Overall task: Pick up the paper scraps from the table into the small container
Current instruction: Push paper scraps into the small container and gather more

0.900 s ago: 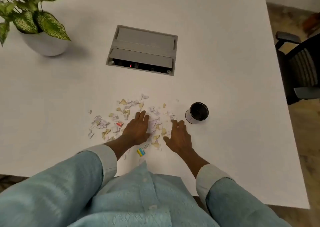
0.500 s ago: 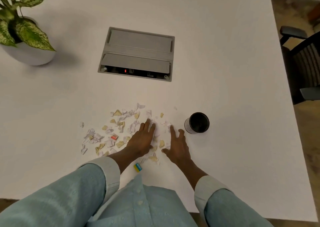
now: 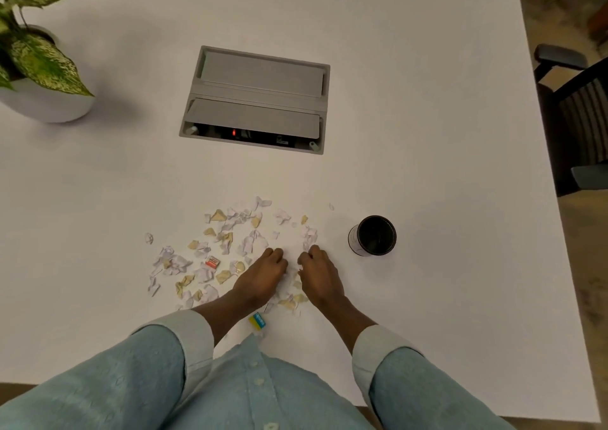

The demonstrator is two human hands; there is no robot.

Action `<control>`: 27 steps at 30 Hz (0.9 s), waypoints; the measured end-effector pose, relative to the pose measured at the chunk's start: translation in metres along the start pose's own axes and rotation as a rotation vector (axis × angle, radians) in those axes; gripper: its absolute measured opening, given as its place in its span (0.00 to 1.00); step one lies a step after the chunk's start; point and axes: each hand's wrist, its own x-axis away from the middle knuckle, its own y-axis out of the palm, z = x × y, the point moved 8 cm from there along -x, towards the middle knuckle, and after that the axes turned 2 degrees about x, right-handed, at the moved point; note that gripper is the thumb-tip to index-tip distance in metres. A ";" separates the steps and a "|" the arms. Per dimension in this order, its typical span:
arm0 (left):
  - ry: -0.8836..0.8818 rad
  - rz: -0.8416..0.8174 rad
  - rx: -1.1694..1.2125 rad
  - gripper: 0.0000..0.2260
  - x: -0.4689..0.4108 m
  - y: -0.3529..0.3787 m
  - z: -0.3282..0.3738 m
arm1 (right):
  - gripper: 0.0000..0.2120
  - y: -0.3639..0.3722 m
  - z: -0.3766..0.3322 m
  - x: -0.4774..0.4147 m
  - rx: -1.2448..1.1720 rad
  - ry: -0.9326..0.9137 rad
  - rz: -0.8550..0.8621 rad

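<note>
Several white and tan paper scraps (image 3: 227,242) lie scattered on the white table (image 3: 427,133) in front of me. A small black container (image 3: 375,239) stands upright to the right of them, its mouth open and dark inside. My left hand (image 3: 263,275) and my right hand (image 3: 319,273) rest on the table side by side, fingers curled inward, with a small heap of scraps (image 3: 291,275) pinched between them. What lies under the palms is hidden.
A grey cable hatch (image 3: 256,101) is set into the table further back. A potted plant (image 3: 36,68) stands at the far left. A small red piece (image 3: 212,261) and a blue-and-yellow piece (image 3: 258,320) lie among the scraps. A dark chair (image 3: 579,117) is beyond the right edge.
Both hands have gone from flat with fingers spread to curled, drawing back toward me and closer together, raking scraps into a heap between them.
</note>
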 end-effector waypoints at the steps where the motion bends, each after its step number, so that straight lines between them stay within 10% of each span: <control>1: -0.014 0.010 0.025 0.10 0.003 -0.002 -0.003 | 0.12 0.000 0.000 0.003 -0.010 -0.003 0.016; 16: -0.043 0.388 0.467 0.04 -0.006 -0.093 0.049 | 0.08 -0.088 0.047 0.059 -0.433 0.230 0.486; 27: 0.094 0.249 0.345 0.04 -0.092 -0.132 0.151 | 0.06 -0.160 0.131 0.066 -0.422 0.499 0.615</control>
